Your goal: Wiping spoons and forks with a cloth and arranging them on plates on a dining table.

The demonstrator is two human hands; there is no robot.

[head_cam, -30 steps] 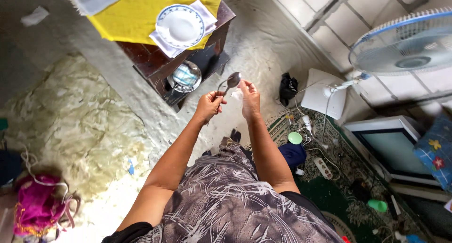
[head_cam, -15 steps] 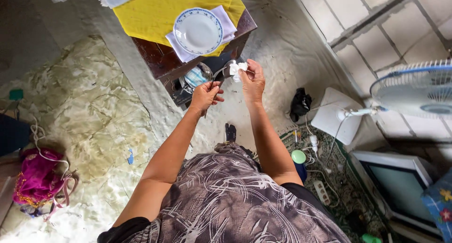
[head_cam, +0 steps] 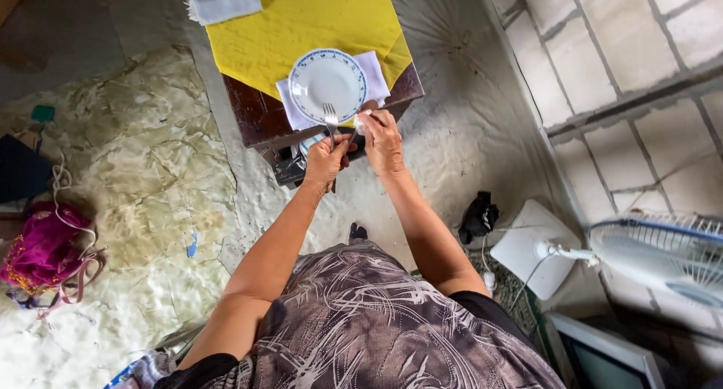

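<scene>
A dark wooden table (head_cam: 252, 114) draped with a yellow cloth (head_cam: 301, 20) is seen at the upper centre of the frame, and a round white plate with a blue rim (head_cam: 327, 84) is set on a white napkin (head_cam: 373, 69) at its near edge. Just below the plate, a metal fork (head_cam: 330, 122) is gripped upright in the closed fingers of the left hand (head_cam: 327, 161), while a small white wad of tissue (head_cam: 361, 123) is pinched by the fingertips of the right hand (head_cam: 382, 142) beside it

one fork (head_cam: 329, 116), one plate (head_cam: 327, 84), two hands, one fan (head_cam: 663, 253), one yellow cloth (head_cam: 301, 20)
</scene>
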